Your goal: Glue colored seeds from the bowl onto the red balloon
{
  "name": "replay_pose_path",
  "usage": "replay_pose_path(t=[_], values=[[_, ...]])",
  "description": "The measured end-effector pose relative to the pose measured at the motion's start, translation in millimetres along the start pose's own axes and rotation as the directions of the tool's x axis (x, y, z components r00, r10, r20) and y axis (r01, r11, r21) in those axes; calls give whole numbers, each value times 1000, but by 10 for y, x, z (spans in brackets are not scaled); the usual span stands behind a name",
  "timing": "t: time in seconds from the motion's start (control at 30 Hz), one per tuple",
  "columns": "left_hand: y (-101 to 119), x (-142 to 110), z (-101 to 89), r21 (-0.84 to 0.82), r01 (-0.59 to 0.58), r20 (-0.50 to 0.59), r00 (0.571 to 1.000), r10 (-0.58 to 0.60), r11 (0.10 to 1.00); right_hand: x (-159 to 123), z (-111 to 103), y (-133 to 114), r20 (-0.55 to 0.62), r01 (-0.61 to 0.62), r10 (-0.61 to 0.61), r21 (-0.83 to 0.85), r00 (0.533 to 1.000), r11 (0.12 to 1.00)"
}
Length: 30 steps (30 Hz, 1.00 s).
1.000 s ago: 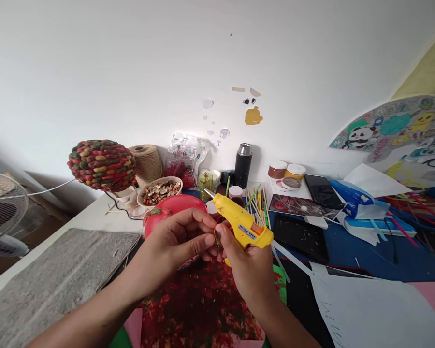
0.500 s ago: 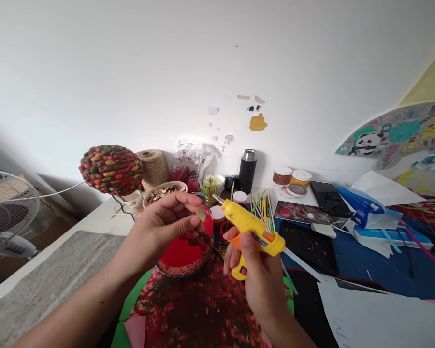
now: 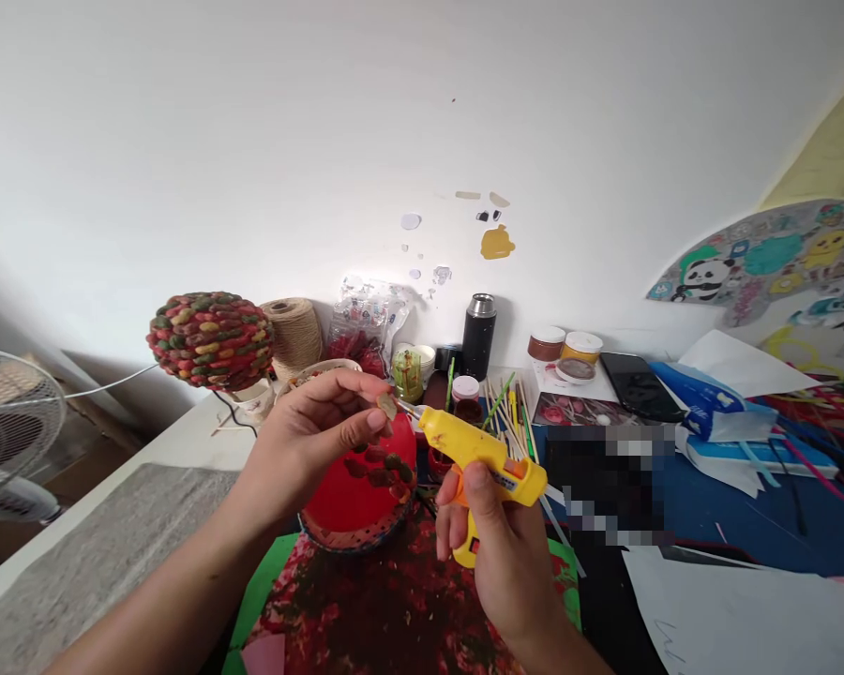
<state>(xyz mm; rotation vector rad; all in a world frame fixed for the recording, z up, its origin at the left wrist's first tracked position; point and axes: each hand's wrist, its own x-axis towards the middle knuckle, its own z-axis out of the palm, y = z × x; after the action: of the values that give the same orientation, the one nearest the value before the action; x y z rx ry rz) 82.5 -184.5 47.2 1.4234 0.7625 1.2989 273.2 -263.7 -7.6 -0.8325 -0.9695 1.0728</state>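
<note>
My left hand (image 3: 316,427) pinches a small pale shell (image 3: 387,406), which looks like half a pistachio shell, between thumb and fingertips. Wrapped around the handle of a yellow hot glue gun (image 3: 474,450) is my right hand (image 3: 503,534). The gun's metal nozzle points left and sits at the shell; whether they touch I cannot tell. Beneath my left hand is a red rounded form (image 3: 338,497) with a dark patterned rim, and several brown, red and green shells (image 3: 384,469) show on it. My left hand hides part of the form.
A paint-stained red board (image 3: 386,609) lies in front of me. At the left stand a shell-covered ball (image 3: 211,339), a twine spool (image 3: 293,336) and a fan (image 3: 14,422). Behind are a black flask (image 3: 478,337), paint jars (image 3: 582,347) and wooden sticks (image 3: 510,412). Papers (image 3: 724,609) lie right.
The glue gun has moved left and slightly down, bringing its nozzle to the shell. My left hand keeps its pinch. The view has shifted slightly.
</note>
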Motion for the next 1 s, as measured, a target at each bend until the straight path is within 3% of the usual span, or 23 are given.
replay_pose_path(t=[0.2,0.33,0.43,0.7,0.83,1.0], values=[[22,-66,15,79,-21,26,999,19,997,29,-7,-2,-13,-39,39,41,999,998],[23,-133,53,111,-3,101,995,-8,994,49,-19,4,-44,-92,95,65,994,994],[57,-206,99,204,-82,161,986,49,976,60,-23,-1,-50,-96,101,84,994,992],[187,-360,204,347,-293,426,896,129,891,94,-69,45,-54,-78,89,174,995,982],[196,-360,237,370,-316,456,881,126,874,90,-69,83,-23,-79,87,231,996,970],[178,-351,198,427,-299,418,902,107,853,98,-66,80,-31,-60,68,218,997,974]])
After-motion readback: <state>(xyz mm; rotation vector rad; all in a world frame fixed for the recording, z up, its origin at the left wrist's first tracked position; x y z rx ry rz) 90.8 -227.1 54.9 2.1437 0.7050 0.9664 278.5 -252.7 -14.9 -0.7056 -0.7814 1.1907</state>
